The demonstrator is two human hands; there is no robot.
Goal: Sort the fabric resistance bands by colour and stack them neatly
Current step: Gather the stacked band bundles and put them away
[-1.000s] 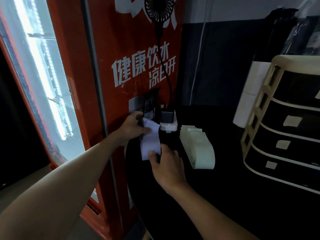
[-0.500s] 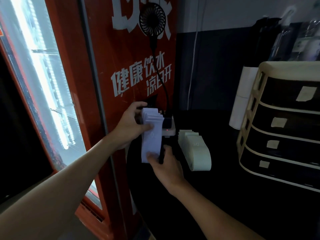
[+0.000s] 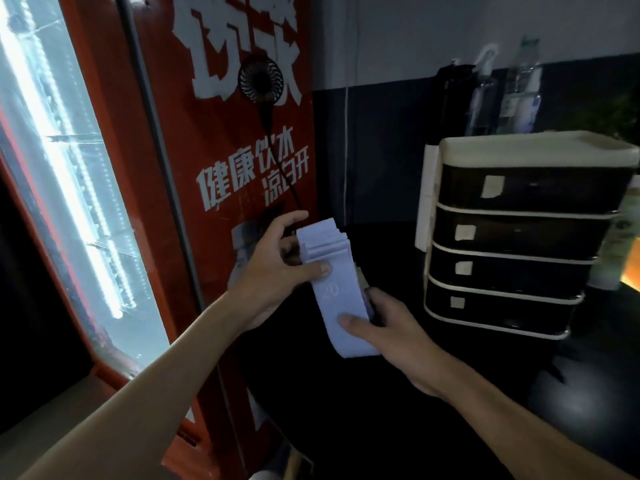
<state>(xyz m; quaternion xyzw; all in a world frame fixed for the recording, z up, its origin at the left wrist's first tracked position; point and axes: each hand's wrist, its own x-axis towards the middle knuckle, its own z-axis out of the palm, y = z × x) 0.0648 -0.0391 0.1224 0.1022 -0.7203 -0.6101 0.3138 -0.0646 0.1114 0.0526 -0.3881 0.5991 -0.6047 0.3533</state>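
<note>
Two readable spots. White "20" is printed on the front pale lilac fabric resistance band of the stack I'm gripping. White lettering "健康饮水 凉白开" is on the red metal cabinet side; the bigger white characters above it are cropped and unreadable. White stickers on the black-and-cream plastic drawer unit: nothing legible. The clear plastic bottle label is too blurred.
</note>
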